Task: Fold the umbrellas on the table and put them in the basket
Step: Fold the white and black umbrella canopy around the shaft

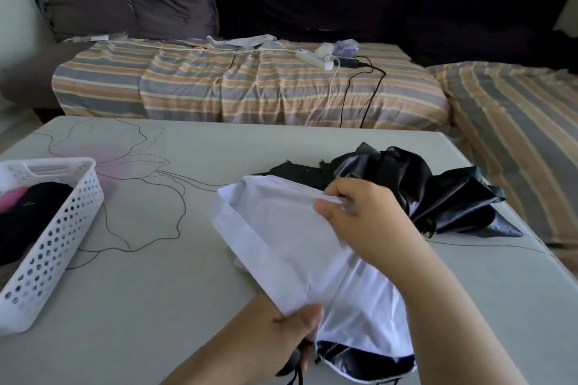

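Observation:
A white umbrella [300,247] with a black lining lies partly gathered at the table's near middle. My left hand [281,331] grips its handle end near the front edge, with a dark strap hanging below the fingers. My right hand [359,216] pinches a fold of its white canopy at the far side. A black umbrella [431,184] lies loose and crumpled behind it at the right. The white perforated basket [53,237] stands at the table's left edge, holding a black folded umbrella [34,212] and something pink [12,198].
The table [156,291] has a pale cloth with a flower line drawing. Behind it runs a sofa under a striped cover [250,87], with a white power strip [314,59] and cables on it and dark cushions [131,0] at the back.

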`<state>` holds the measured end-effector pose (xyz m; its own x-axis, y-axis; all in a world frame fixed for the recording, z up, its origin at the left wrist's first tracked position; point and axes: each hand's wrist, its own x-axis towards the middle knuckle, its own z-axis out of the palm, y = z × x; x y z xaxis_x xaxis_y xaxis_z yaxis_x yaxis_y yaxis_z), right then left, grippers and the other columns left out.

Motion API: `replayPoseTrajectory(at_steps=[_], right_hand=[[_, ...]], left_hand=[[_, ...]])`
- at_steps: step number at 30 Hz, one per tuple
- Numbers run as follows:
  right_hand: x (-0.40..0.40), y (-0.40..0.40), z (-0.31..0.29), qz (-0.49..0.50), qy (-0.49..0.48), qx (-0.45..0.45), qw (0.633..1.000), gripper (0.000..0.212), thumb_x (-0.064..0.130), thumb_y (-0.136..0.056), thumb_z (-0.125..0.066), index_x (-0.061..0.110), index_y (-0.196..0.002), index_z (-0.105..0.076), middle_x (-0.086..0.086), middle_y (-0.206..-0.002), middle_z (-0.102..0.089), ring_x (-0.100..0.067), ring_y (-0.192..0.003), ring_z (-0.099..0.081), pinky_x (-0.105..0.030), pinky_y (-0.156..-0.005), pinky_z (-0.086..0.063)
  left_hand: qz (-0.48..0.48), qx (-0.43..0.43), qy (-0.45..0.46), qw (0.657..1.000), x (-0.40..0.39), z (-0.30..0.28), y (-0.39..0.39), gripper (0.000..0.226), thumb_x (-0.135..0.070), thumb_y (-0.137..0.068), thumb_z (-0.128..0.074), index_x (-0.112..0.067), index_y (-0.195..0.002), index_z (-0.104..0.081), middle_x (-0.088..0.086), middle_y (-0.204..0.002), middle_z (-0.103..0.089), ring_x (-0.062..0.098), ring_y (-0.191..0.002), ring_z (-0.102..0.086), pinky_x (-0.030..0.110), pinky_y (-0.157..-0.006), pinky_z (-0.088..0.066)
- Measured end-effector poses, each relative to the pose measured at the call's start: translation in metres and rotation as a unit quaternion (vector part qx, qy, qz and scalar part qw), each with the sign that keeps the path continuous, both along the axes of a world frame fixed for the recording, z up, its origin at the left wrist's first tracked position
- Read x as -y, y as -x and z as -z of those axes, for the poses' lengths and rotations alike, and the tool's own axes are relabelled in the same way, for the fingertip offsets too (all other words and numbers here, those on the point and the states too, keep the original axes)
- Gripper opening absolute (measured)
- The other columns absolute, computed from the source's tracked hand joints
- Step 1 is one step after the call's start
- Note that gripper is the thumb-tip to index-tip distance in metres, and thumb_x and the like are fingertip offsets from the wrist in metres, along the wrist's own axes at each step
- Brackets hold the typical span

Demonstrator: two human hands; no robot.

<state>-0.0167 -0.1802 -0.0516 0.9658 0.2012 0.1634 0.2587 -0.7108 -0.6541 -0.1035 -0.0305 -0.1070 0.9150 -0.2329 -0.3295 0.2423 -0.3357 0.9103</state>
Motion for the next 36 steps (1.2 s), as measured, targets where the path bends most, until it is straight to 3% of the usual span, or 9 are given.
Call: replayPoseTrajectory(at_steps=[6,10,17,21,24,27,30,33,36], right_hand=[[-0.003,-0.006,0.011,0.062,-0.071,-0.031,0.995,0.015,0.028,-0.092,-0.059,0.024,-0.078,-0.059,0.010,-0.068,-0.057,0.000,-0.050,-0.047,-0.011,-0.046,-0.036],[-0.001,-0.001,0.002,0.040,-0.004,-0.051,0.998,0.012,0.033,-0.091,-0.060,0.025,-0.084,-0.065,0.005,-0.071,-0.065,-0.007,-0.058,-0.056,-0.023,-0.060,-0.046],[-0.016,0.000,-0.015,-0.034,0.109,-0.029,0.993,0.024,0.032,-0.088,-0.062,0.008,-0.095,-0.064,-0.005,-0.080,-0.062,-0.021,-0.076,-0.055,-0.034,-0.063,-0.043],[-0.028,-0.019,-0.034,-0.123,0.140,-0.003,0.982,0.056,0.029,-0.082,-0.071,0.032,-0.131,-0.044,0.007,-0.107,-0.047,-0.016,-0.103,-0.048,-0.030,-0.086,-0.044],[-0.048,-0.036,-0.049,-0.238,0.247,0.021,0.939,0.068,0.013,-0.083,-0.063,0.049,-0.136,-0.042,0.005,-0.131,-0.031,-0.014,-0.115,-0.033,-0.029,-0.095,-0.034],[-0.072,-0.050,-0.053,-0.292,0.246,0.016,0.924,0.015,0.014,-0.087,-0.063,0.025,-0.094,-0.071,0.007,-0.097,-0.043,-0.009,-0.090,-0.044,-0.024,-0.083,-0.041],[-0.082,-0.068,-0.067,-0.171,0.092,-0.033,0.980,0.034,0.024,-0.092,-0.057,0.018,-0.060,-0.048,0.005,-0.058,-0.043,-0.004,-0.048,-0.040,-0.021,-0.054,-0.040],[-0.087,-0.082,-0.078,-0.137,0.066,-0.057,0.987,0.035,0.040,-0.089,-0.061,0.017,-0.063,-0.058,0.000,-0.055,-0.055,-0.013,-0.052,-0.053,-0.025,-0.063,-0.046],[-0.100,-0.081,-0.081,-0.179,0.199,-0.071,0.961,0.043,0.053,-0.088,-0.059,0.018,-0.111,-0.067,0.008,-0.076,-0.065,-0.007,-0.073,-0.063,-0.027,-0.086,-0.043]], left_hand=[[0.047,0.055,0.044,0.996,0.001,0.005,-0.002,0.015,-0.025,-0.086,-0.070,-0.029,-0.097,-0.061,-0.011,-0.055,-0.062,0.000,-0.050,-0.055,0.015,-0.051,-0.040],[0.032,0.100,-0.094,0.990,0.006,0.004,0.002,0.036,-0.031,-0.089,-0.063,-0.024,-0.056,-0.050,-0.014,-0.047,-0.054,-0.005,-0.050,-0.052,0.013,-0.063,-0.042],[0.091,0.054,-0.156,0.982,0.006,0.008,0.004,0.035,-0.034,-0.091,-0.056,-0.030,-0.057,-0.052,-0.021,-0.056,-0.056,-0.005,-0.059,-0.052,0.008,-0.061,-0.040],[0.114,0.055,-0.143,0.982,0.004,0.007,0.001,0.026,-0.032,-0.090,-0.057,-0.021,-0.067,-0.057,-0.012,-0.056,-0.056,0.002,-0.056,-0.052,0.024,-0.069,-0.048],[0.117,0.073,-0.137,0.981,0.002,0.004,0.001,0.028,-0.032,-0.090,-0.059,-0.031,-0.064,-0.051,-0.021,-0.054,-0.057,-0.004,-0.057,-0.053,0.019,-0.073,-0.045],[0.116,0.087,-0.133,0.980,-0.003,0.001,0.001,0.030,-0.029,-0.089,-0.060,-0.022,-0.061,-0.054,-0.017,-0.050,-0.056,-0.004,-0.053,-0.053,0.019,-0.068,-0.047],[0.103,0.086,-0.119,0.984,-0.009,-0.001,-0.001,0.029,-0.029,-0.090,-0.059,-0.027,-0.061,-0.053,-0.011,-0.046,-0.055,-0.002,-0.046,-0.052,0.014,-0.055,-0.042],[0.104,0.090,-0.086,0.987,-0.013,0.001,-0.002,0.010,-0.029,-0.091,-0.057,-0.038,-0.088,-0.054,-0.017,-0.052,-0.058,-0.004,-0.052,-0.056,0.012,-0.060,-0.044],[0.114,0.112,-0.092,0.983,-0.011,0.005,-0.004,0.019,-0.032,-0.093,-0.057,-0.038,-0.110,-0.052,-0.027,-0.058,-0.057,-0.011,-0.056,-0.053,0.006,-0.059,-0.037]])
